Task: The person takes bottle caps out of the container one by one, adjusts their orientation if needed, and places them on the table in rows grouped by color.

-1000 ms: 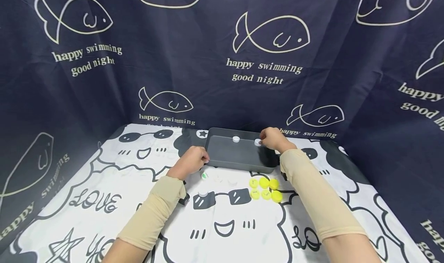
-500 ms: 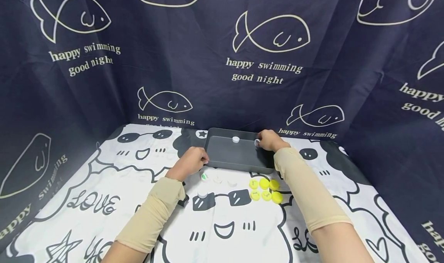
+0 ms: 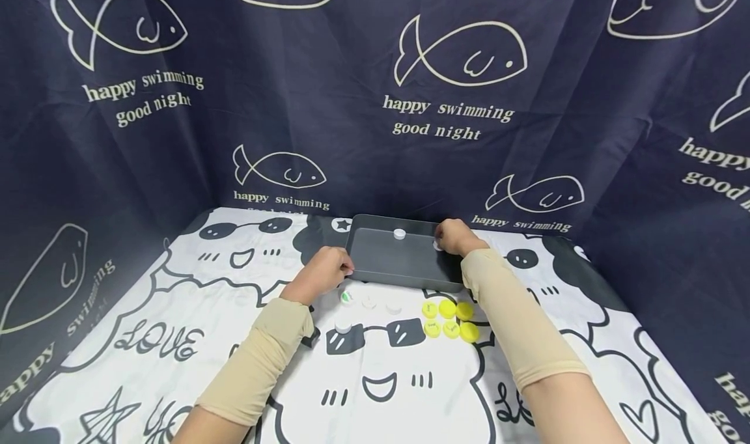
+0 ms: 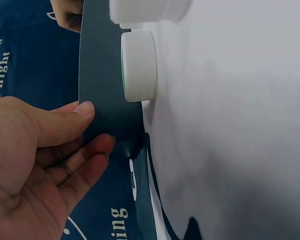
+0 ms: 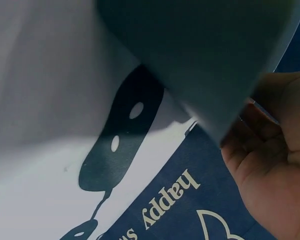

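Caps of white ribbed plastic: one (image 3: 400, 234) lies in the dark grey rectangular plastic tray (image 3: 387, 262); the right hand (image 3: 454, 237), lower than a second ago, pinches another (image 3: 436, 245) at the tray's floor. Left hand (image 3: 323, 271) grips its near-left corner on the cartoon-print worktop (image 3: 176, 314).

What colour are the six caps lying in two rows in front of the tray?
The six caps are bright yellow; the head view shows them best.
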`<state>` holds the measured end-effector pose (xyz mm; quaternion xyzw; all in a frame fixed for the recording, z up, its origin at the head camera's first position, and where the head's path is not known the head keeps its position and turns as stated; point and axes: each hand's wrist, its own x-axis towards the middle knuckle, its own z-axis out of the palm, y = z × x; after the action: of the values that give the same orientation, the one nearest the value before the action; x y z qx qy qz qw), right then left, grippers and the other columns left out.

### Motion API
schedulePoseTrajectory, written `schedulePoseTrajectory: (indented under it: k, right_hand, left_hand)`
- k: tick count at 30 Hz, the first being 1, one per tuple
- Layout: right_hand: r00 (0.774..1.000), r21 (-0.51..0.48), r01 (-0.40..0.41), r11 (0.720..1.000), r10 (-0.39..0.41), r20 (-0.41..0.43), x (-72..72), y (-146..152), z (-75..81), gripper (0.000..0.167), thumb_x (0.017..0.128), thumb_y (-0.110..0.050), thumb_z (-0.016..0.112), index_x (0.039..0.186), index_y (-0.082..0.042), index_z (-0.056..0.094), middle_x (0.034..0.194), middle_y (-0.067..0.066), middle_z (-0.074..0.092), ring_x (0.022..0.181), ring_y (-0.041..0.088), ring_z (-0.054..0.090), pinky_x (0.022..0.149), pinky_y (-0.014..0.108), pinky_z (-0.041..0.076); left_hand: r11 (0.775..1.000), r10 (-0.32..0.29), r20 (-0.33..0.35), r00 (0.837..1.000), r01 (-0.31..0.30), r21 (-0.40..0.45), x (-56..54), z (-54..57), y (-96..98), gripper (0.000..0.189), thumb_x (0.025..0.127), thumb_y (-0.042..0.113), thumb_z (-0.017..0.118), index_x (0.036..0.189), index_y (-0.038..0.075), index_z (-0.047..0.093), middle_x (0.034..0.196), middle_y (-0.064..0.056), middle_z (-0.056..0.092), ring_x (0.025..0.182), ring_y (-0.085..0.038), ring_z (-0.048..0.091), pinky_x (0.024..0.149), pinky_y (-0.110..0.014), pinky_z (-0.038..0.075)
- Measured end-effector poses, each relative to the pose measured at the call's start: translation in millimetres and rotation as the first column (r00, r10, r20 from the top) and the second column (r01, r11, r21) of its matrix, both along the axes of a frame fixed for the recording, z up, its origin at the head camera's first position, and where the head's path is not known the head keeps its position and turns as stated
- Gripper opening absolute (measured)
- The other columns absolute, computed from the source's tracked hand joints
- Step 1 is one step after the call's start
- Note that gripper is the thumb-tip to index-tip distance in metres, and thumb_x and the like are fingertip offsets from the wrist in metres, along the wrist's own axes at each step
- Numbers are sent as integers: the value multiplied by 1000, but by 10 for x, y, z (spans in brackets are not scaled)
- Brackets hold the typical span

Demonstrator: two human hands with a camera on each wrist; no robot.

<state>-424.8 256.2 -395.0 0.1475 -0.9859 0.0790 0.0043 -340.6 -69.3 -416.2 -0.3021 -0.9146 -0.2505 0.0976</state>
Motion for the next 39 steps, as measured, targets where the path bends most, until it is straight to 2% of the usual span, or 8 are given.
schedulePoseTrajectory:
  k: [9, 24, 32, 39]
  right_hand:
    - [999, -33, 0, 999, -1, -36, 112, 19, 34, 19, 78, -1, 67, 96, 2, 73, 93, 14, 72, 91, 35, 62, 88, 46, 51]
    - [999, -23, 23, 999, -23, -25, 44, 40, -29, 17, 80, -4, 66, 95, -2, 73, 93, 12, 72, 91, 32, 62, 87, 45, 51]
    - [998, -67, 34, 997, -36, -43, 70, 51, -39, 18, 79, -7, 71, 95, -1, 73, 90, 11, 71, 91, 32, 63, 87, 45, 51]
    - [998, -155, 35, 987, -43, -48, 121, 55, -2, 18, 79, -8, 75, 96, -2, 72, 87, 9, 70, 87, 29, 61, 85, 44, 51]
  left_hand:
    - [1000, 6, 4, 1000, -6, -4, 1, 5, 17, 8, 87, -2, 71, 85, 2, 78, 84, -4, 70, 83, -19, 68, 77, -30, 57]
    - [999, 31, 15, 999, -31, -8, 30, 16, 18, 8, 88, -1, 71, 86, 2, 78, 86, -4, 71, 85, -20, 69, 79, -31, 57]
    - [999, 39, 29, 999, -38, -12, 31, 17, 24, 8, 89, 0, 71, 86, 3, 78, 86, -4, 70, 85, -20, 68, 80, -31, 57]
    - [999, 43, 49, 998, -43, -2, 41, 14, 37, 8, 89, -1, 70, 87, 2, 78, 88, -6, 71, 86, -21, 68, 80, -32, 57]
